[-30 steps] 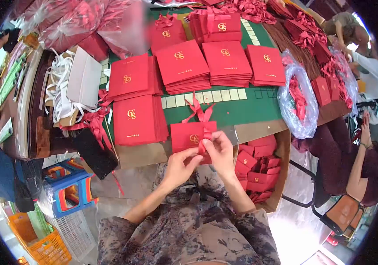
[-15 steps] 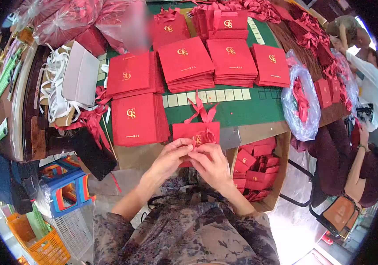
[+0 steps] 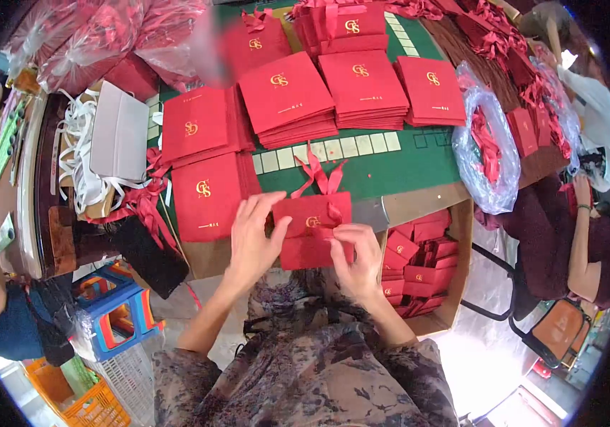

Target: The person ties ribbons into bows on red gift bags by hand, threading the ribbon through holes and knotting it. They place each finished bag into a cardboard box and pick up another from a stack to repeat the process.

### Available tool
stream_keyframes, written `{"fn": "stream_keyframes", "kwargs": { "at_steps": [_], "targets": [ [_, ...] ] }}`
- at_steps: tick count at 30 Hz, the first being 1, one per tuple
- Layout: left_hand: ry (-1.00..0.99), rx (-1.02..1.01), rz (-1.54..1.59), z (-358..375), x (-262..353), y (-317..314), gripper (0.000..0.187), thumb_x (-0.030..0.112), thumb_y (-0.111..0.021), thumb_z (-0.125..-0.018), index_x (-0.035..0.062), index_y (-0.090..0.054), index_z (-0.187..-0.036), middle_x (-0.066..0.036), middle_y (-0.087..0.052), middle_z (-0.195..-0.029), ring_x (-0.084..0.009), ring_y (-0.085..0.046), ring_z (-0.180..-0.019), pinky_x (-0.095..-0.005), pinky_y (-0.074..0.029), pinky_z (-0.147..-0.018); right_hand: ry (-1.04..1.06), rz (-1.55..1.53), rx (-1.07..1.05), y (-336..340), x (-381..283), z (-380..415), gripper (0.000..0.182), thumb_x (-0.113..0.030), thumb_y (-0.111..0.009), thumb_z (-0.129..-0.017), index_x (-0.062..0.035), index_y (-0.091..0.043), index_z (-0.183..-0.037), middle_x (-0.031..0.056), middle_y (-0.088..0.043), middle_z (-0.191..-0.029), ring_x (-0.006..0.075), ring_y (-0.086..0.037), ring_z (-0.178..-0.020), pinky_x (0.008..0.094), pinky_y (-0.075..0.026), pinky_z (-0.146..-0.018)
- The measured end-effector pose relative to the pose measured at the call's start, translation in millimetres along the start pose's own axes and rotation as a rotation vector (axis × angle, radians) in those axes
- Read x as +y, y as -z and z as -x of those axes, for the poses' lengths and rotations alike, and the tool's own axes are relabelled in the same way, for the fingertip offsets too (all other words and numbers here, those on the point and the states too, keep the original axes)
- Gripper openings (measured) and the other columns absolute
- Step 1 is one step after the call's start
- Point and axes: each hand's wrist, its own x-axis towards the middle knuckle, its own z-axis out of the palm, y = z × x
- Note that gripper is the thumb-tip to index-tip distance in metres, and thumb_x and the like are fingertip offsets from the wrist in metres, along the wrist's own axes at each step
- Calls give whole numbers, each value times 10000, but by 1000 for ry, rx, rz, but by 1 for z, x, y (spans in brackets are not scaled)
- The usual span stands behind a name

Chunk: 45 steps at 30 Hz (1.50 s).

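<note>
A small red gift bag [image 3: 303, 245] with a gold emblem lies at the table's near edge in front of me. Loops of red ribbon [image 3: 317, 176] stick up from its far side. At the bag's left edge my left hand [image 3: 253, 235] is open, thumb and fingers spread. My right hand [image 3: 357, 252] is over the bag's right side, its thumb and forefinger pinched on a short red ribbon that hangs across the front. The fingertips partly cover that ribbon's end.
Stacks of flat red bags [image 3: 287, 92] stand across the green table mat [image 3: 365, 181]. An open carton [image 3: 461, 270] of red bags is below right. A white box [image 3: 121, 132] with white ribbons lies left. Blue stools [image 3: 116, 313] stand lower left; a seated person [image 3: 575, 235] is at right.
My hands, together over the bag's emblem before, have parted. The left has moved left and opened; the right has moved right and slightly down, drawing the ribbon along.
</note>
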Motion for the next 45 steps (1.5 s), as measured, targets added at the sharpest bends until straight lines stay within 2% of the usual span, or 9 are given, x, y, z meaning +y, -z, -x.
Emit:
{"fn": "stream_keyframes", "kwargs": {
  "at_steps": [1,8,12,20,23,25,28,37,45],
  "targets": [
    [-68,20,-54,-7,2,2,448,77,-760,-783,63,-627,-1210,-119,-633,-1095,-323,-587,-990,-399,-498,-880,-30,-11,17,-1,-1,-1,179,27,-708,-834,-17,-628,-989,147,-664,-972,304,-652,-912,383,-528,-806],
    [-124,-101,-255,-14,-13,-13,438,101,-778,-742,89,-663,-1165,-100,-622,-1073,-312,-542,-1026,-421,-471,-889,-139,-21,-37,-30,0,-13,148,-22,-701,-871,-12,-659,-1012,149,-674,-916,303,-680,-858,366,-535,-766],
    [-126,-139,-195,-14,-13,-12,357,83,-766,-745,83,-672,-1090,-94,-622,-1053,-312,-543,-1020,-419,-470,-872,-164,40,-20,-47,8,-15,129,-66,-729,-842,-35,-665,-949,122,-673,-856,292,-664,-761,377,-521,-706],
    [-109,-278,73,-22,-16,0,214,38,-725,-800,44,-665,-1005,-106,-665,-905,-285,-596,-904,-377,-500,-764,-187,50,-25,-52,17,-13,125,-118,-742,-809,-73,-633,-852,83,-647,-801,290,-632,-744,413,-465,-671],
    [-67,-309,108,-23,-20,0,149,41,-695,-848,31,-669,-994,-95,-677,-846,-222,-611,-799,-335,-499,-680,-181,34,-19,-49,13,-13,119,-114,-744,-798,-80,-636,-834,70,-641,-768,276,-629,-729,406,-457,-659],
    [97,-377,202,-26,-21,2,101,39,-662,-882,19,-676,-981,-51,-679,-818,-108,-568,-672,-273,-460,-589,-176,23,-19,-46,9,-12,117,-111,-745,-792,-84,-636,-824,63,-638,-752,267,-626,-718,402,-450,-647],
    [209,-448,302,-30,-23,5,92,24,-647,-888,12,-675,-974,-1,-651,-803,-28,-497,-630,-221,-413,-564,-134,34,-57,-42,6,-9,120,-106,-749,-777,-92,-636,-814,48,-632,-736,250,-615,-695,391,-426,-621],
    [243,-545,451,-34,-29,6,68,27,-638,-905,1,-665,-962,69,-580,-760,7,-446,-632,-200,-360,-526,-140,22,-47,-40,-1,-7,133,-106,-755,-764,-97,-626,-793,31,-589,-693,234,-586,-650,385,-401,-607],
    [290,-528,353,-33,-9,13,80,34,-647,-897,17,-678,-969,66,-573,-746,-4,-453,-607,-207,-375,-533,-207,0,-91,-37,-5,-13,101,-61,-736,-802,-37,-639,-814,67,-660,-700,195,-646,-578,332,-478,-608]
  ]
}}
